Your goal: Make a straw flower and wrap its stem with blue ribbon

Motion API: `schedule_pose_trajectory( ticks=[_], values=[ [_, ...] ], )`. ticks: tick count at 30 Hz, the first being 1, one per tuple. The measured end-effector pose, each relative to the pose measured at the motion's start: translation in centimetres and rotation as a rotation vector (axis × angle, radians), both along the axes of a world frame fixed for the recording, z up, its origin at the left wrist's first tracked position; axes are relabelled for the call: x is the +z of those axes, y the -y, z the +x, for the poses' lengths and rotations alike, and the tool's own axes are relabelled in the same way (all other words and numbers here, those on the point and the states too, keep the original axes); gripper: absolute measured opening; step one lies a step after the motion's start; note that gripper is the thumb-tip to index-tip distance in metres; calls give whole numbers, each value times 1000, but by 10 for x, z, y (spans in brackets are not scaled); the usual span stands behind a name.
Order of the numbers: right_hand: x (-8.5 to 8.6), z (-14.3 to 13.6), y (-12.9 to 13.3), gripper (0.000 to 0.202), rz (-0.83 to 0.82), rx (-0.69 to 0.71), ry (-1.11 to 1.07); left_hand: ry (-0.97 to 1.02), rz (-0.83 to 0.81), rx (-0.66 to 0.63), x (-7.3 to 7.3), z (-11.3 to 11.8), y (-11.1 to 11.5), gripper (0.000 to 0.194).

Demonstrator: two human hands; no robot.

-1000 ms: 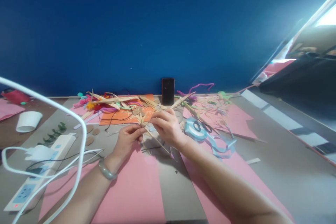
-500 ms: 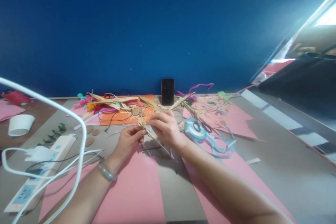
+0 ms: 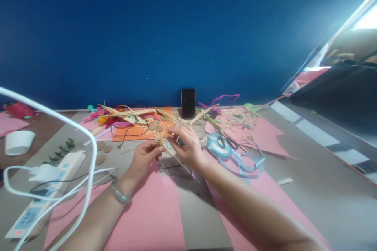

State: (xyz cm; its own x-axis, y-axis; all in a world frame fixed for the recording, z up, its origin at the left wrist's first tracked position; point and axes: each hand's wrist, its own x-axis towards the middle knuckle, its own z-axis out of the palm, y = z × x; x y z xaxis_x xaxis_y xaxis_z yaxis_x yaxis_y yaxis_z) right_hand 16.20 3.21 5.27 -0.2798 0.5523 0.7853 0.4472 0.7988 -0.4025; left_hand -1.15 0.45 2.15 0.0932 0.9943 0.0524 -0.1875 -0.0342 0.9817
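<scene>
A small bundle of dry straw-like strips (image 3: pixel 160 140) is pinched between the thumb and fingers of my left hand (image 3: pixel 147 155), above the table's middle. Thin stalks run from it down to the right, under my right hand (image 3: pixel 188 145), and end near a small purple tip (image 3: pixel 193 175). My right hand is just right of the bundle, its fingers apart and curved toward it, with a gap between thumb and forefinger. Nothing can be made out between those fingers.
A black phone (image 3: pixel 188 103) leans on the blue wall. Blue ribbon (image 3: pixel 219 146) and black-handled scissors (image 3: pixel 232 143) lie right of my hands. Orange paper (image 3: pixel 126 132) with craft scraps lies behind. A power strip (image 3: pixel 32 211) and white cable (image 3: pixel 93 157) are at left.
The fingers of my right hand have opened and drawn slightly away from the straw bundle. My left hand has stayed in place, still pinching it.
</scene>
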Motion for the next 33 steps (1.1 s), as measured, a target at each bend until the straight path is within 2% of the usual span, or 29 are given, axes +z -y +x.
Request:
schedule_pose_trajectory(
  ticks=[3,9,21,25,28,31,33],
  values=[
    [1,0,-1,8,28,47,-10,-10,11,-10,-1,0,-1,22],
    [2,2,-1,13,64,55,33,-21,22,-3,-7,-2,-4,22],
    [2,2,-1,13,74,48,77,-24,29,-28,-3,-1,-1,21],
    [2,0,1,13,23,35,16,-15,28,-14,-3,-1,-1,21],
    [-1,-2,3,27,-40,13,-63,-4,24,8,-4,-1,-1,21],
    [-4,-5,4,33,-193,3,-181,4,34,24,-5,-1,-2,20],
    [-5,-8,4,25,-367,11,-234,-5,50,38,-6,-1,-2,20]
  ],
)
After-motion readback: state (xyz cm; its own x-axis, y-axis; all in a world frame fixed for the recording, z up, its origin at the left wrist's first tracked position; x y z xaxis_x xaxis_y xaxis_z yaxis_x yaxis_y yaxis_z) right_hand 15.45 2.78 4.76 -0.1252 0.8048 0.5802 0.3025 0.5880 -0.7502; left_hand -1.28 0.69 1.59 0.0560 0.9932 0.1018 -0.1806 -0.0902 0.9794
